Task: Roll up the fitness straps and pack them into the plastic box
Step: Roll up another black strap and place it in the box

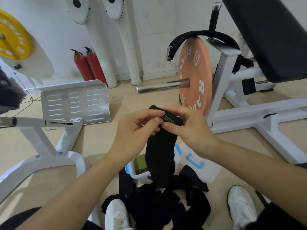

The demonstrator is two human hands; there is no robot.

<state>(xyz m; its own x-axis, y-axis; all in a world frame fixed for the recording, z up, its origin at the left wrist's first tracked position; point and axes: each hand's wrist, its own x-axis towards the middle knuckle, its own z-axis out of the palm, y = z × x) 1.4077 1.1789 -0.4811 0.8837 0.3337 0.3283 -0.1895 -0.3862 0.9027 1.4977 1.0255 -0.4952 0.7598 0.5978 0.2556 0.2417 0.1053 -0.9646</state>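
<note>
A black fitness strap [160,155] with yellow-green lettering hangs from my two hands down toward the floor. My left hand [134,130] and my right hand [186,128] both pinch its top end, which is folded over at chest height. Below it stands a white plastic box [141,175] with blue clips, and a green rolled strap [140,164] lies inside. The box's white lid [199,165] with a blue latch lies just right of it. A heap of loose black straps [159,203] covers the floor between my white shoes.
An orange weight plate [194,75] on a steel bar sits ahead on a white bench frame [249,117]. A perforated metal footplate [74,103] and white machine legs [41,146] stand left. Two red extinguishers [89,65] lean on the wall.
</note>
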